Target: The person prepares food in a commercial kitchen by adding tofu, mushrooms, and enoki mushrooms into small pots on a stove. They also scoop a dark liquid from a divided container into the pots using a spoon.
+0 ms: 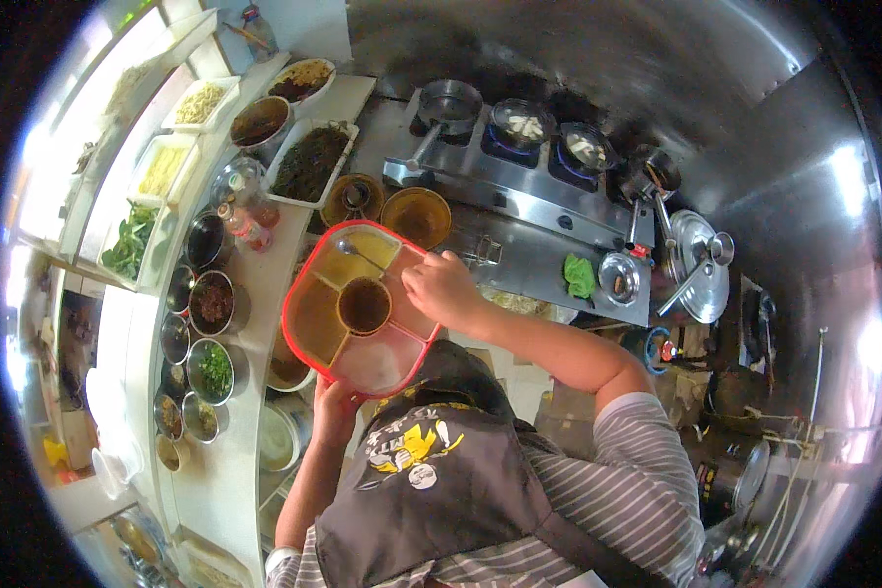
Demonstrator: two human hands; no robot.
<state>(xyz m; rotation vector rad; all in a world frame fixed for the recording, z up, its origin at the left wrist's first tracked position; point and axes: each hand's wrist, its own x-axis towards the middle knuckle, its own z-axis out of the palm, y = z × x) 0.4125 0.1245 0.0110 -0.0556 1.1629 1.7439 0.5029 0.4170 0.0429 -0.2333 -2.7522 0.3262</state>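
A red-rimmed divided tray (320, 358) is held up in front of my apron, tilted in view. Several compartments surround a round cup (365, 305) with dark contents. A metal spoon (360, 253) lies in the yellowish upper compartment, and white powder (378, 365) lies in the lower one. My left hand (336, 400) grips the tray's lower left edge from below. On the opposite side, my right hand (445, 290) is curled over the rim, fingers reaching into the right compartment; their tips are partly hidden.
Two pots (522, 123) with white pieces sit over blue flames on the gas stove (478, 173); an empty saucepan (450, 106) stands beside them. Metal bowls (213, 367) of chopped ingredients line the left counter (224, 489). Green leaves (579, 275) and a metal dish (619, 278) lie near the stove.
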